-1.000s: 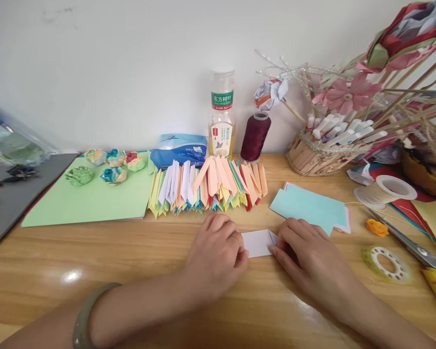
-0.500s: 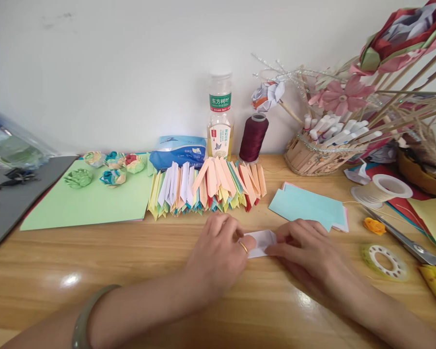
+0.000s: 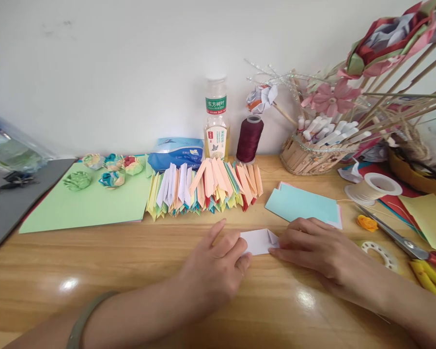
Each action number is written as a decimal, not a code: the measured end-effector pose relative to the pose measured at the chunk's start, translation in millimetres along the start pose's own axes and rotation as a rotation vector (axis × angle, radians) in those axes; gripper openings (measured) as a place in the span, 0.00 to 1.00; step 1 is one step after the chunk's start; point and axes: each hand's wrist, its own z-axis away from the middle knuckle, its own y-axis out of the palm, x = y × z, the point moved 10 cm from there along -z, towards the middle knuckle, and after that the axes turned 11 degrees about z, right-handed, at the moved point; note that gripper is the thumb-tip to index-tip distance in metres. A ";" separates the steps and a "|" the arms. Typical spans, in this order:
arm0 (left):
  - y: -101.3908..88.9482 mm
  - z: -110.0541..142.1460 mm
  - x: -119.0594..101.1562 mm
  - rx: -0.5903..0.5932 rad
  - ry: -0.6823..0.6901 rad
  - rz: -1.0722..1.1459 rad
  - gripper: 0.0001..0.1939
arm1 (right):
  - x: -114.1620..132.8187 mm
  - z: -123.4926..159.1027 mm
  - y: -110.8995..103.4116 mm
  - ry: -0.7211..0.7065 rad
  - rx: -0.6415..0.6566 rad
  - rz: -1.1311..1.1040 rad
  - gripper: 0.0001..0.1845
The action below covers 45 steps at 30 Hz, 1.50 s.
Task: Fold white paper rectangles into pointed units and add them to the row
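A small white paper strip (image 3: 257,242) lies on the wooden table with a folded corner at its right end. My left hand (image 3: 220,259) pinches its left end between thumb and curled fingers, while one finger points up and away. At the other end, my right hand (image 3: 321,249) has thumb and fingers closed on the folded corner, partly covering it. Beyond the hands stands a dense row of folded paper pieces (image 3: 205,189) in several colours. Light blue paper sheets (image 3: 303,201) lie just past my right hand.
Paper flowers (image 3: 111,179) rest on green sheets (image 3: 90,208) at left. Along the wall stand a tissue pack (image 3: 176,152), a bottle (image 3: 216,118), maroon thread (image 3: 250,139) and a basket (image 3: 308,157) of pens. Scissors (image 3: 403,242), a tape roll (image 3: 380,254) and a white spool (image 3: 374,188) lie at right.
My left hand has shifted slightly left and lower, its thumb drawn off the middle of the paper strip, exposing more of it. My right hand stays at the right end. The view has shifted slightly.
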 end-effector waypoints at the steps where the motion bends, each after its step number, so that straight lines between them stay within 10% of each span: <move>1: -1.5 0.1 -1.4 0.014 0.010 -0.018 0.05 | -0.7 -0.1 -0.1 0.000 0.014 -0.012 0.19; 31: -8.4 -2.6 5.4 0.171 0.030 0.016 0.08 | -7.9 2.0 -11.2 0.069 0.088 -0.063 0.21; 45: 7.1 -3.6 31.5 0.292 -0.238 0.063 0.17 | 57.2 -8.8 -22.9 -0.111 -0.074 -0.420 0.22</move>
